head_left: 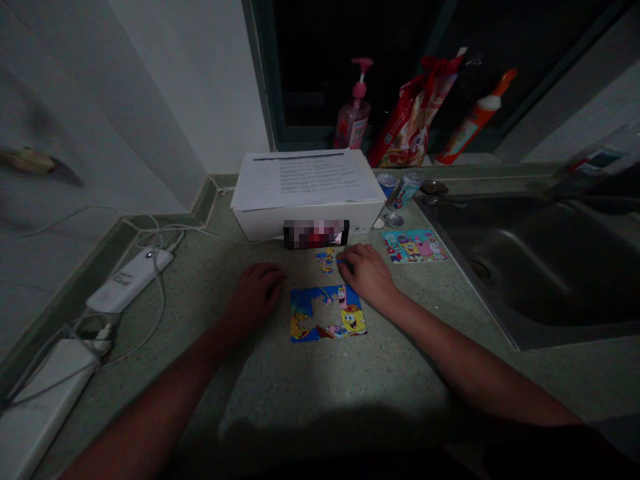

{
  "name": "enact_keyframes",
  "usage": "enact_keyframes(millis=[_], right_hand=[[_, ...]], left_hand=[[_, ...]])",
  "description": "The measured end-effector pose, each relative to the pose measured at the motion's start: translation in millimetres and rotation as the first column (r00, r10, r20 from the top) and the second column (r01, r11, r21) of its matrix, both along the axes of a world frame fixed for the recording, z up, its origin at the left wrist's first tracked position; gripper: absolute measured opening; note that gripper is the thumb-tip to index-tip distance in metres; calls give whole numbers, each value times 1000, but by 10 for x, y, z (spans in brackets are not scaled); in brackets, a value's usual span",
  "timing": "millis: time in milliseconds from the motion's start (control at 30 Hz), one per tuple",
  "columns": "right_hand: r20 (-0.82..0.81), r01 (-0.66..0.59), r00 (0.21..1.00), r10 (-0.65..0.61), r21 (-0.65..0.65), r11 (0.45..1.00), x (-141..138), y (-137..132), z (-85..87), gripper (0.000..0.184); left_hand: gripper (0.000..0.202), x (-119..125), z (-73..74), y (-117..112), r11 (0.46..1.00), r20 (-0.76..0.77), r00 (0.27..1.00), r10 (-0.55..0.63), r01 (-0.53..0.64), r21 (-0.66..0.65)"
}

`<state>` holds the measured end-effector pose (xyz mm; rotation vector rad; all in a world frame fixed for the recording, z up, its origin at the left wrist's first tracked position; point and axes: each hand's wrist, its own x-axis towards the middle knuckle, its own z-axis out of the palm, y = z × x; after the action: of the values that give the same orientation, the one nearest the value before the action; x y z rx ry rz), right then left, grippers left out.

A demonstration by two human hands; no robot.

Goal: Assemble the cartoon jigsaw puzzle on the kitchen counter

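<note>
**Puzzle (327, 315) half built on counter (310, 387)**

Left hand (257, 287) palm down just left of it, fingers loosely curled, empty. Right hand (365, 273) palm down past upper right corner, fingertips touching loose pieces (327, 259); pinched or not, impossible to tell.

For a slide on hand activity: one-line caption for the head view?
On a dim counter, the left hand rests beside a half-built cartoon jigsaw; the right hand touches loose pieces beyond it.

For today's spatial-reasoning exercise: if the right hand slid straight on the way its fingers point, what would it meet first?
Probably the loose puzzle pieces just beyond the right hand; its fingertips seem almost touching them.
</note>
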<state>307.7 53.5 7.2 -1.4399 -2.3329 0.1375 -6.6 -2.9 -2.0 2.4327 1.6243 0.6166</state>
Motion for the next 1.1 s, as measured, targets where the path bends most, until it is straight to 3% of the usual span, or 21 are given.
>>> enact_keyframes(millis=[133,300,1100], right_hand=[[-43,-65,997,66,25,998,116,-48,-28,24],[-65,-50,997,52,37,998,197,-77,-40,20],[-85,-65,994,68,38,997,203,-80,-43,18]], left_hand=[[29,-1,9,3,1000,9,1000,0,0,-10],[29,-1,11,1,1000,6,1000,5,-5,-9],[29,4,8,6,1000,14,1000,12,-12,-11]])
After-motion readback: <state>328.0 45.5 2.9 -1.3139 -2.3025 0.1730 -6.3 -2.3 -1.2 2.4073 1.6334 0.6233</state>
